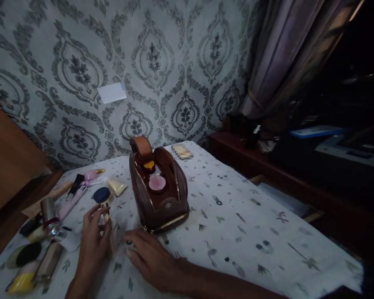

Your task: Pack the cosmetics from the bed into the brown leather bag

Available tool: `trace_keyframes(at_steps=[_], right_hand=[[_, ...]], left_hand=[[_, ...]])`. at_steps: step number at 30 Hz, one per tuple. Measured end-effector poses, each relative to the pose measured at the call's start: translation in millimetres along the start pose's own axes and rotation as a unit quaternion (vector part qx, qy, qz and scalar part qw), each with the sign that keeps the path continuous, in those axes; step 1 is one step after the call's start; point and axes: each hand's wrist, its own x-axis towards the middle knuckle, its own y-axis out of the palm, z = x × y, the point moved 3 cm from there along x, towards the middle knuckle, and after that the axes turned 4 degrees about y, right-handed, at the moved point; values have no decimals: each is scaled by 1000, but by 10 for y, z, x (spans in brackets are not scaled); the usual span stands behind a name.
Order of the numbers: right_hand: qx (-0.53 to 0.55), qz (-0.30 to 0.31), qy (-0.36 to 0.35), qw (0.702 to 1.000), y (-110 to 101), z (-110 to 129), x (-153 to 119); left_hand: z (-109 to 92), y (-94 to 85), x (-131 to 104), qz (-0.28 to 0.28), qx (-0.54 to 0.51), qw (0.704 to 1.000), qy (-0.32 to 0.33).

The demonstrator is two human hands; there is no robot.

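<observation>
Curled fingers of my left hand [95, 234] hold a small clear and beige bottle [112, 241], partly hidden behind them. My right hand [152, 259] lies low over the cloth beside it, palm down and fingers apart, near the front of the bag. A brown leather cosmetic bag [162, 218] stands unzipped with its flap up. Inside it are a round pink compact [157, 183] and an amber-coloured item [149, 166]. Just beyond my left hand sits a jar with a dark blue lid [102, 194], and a cream tube [116, 186] lies behind it.
Several cosmetics crowd the left side, among them a silver bottle [50, 211], a pink tube [72, 203] and a yellow-based item [21, 282]. A blurred card [182, 151] lies by the wall. Dark red furniture with an open drawer [286, 199] borders the right side.
</observation>
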Motion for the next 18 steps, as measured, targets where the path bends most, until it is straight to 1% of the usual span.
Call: trace_keyframes(at_steps=[5, 9, 11, 14, 18], right_hand=[[-15, 8, -12, 1000, -32, 80, 35], [-51, 30, -26, 998, -18, 166, 152], [-81, 36, -33, 996, 24, 187, 235], [-131, 39, -32, 990, 123, 170, 365], [-168, 41, -3, 985, 270, 70, 485]], left_hand=[[148, -88, 50, -21, 97, 995, -4], [226, -147, 76, -27, 174, 984, 12], [254, -152, 76, -24, 203, 979, 17], [318, -126, 65, -11, 219, 975, 21], [447, -74, 60, -5, 227, 974, 11]])
